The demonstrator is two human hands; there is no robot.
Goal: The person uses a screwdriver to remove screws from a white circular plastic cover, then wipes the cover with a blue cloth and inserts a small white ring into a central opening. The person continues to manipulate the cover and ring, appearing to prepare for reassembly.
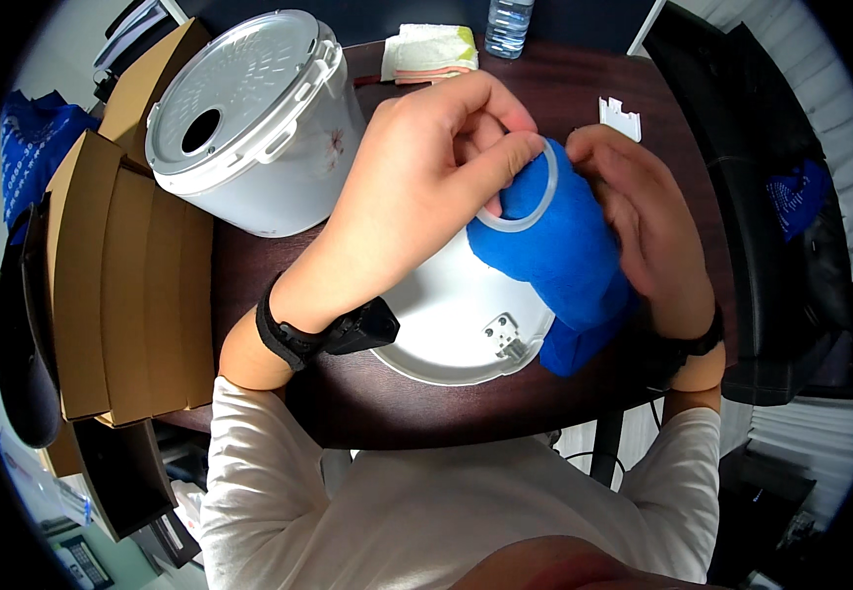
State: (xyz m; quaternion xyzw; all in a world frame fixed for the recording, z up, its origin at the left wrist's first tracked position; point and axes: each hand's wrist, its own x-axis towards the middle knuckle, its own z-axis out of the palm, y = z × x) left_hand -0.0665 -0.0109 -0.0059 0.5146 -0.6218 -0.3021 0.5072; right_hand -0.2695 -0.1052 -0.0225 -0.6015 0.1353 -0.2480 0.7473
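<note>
Over a dark wood table [279,285], seen from above, left hand [426,167] pinches a translucent rubber ring [525,197] between thumb & fingertips, holding it up so right hand [643,226] can work on it w/ a blue cloth [569,261], which that hand grips bunched around the ring's far side. Just beneath lies a white round lid [456,329], underside up, likely where the ring seats. White cooker body [259,118] stands at upper left, cardboard boxes [121,285] beside it, set clear of the hands.
</note>
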